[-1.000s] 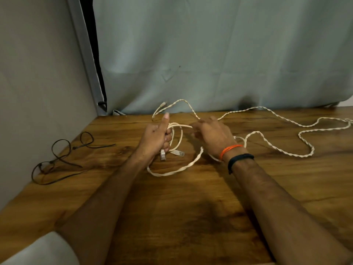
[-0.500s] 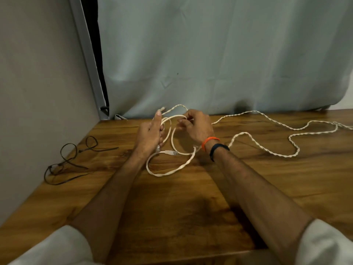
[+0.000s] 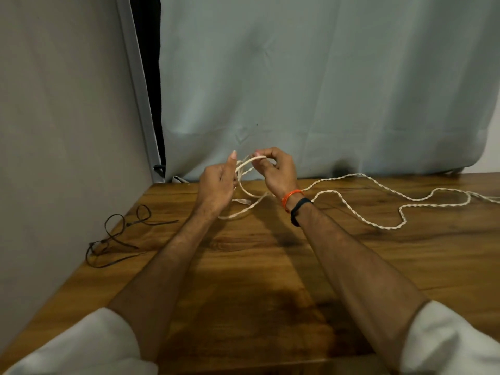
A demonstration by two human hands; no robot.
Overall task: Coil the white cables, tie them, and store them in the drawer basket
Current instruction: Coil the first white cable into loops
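Note:
A long white twisted cable [image 3: 359, 220] snakes across the wooden table from the right edge toward the middle. Its near end forms a few loops raised above the table between both hands. My left hand [image 3: 217, 184] holds the loops in its curled fingers, thumb pointing up. My right hand [image 3: 276, 171] pinches a strand of the cable at the top of the loops, just right of the left thumb. A white plug end [image 3: 242, 201] hangs below the hands. No drawer basket is in view.
A thin black cord [image 3: 116, 236] lies tangled at the table's left side against a grey wall. A pale curtain [image 3: 324, 90] hangs behind the wooden table [image 3: 257, 280]. The table's front edge runs just under my forearms.
Both hands have lifted off the table with the cable loops and moved closer together. The right hand brought a strand up over to the left hand, and the loose cable on the right slid leftward.

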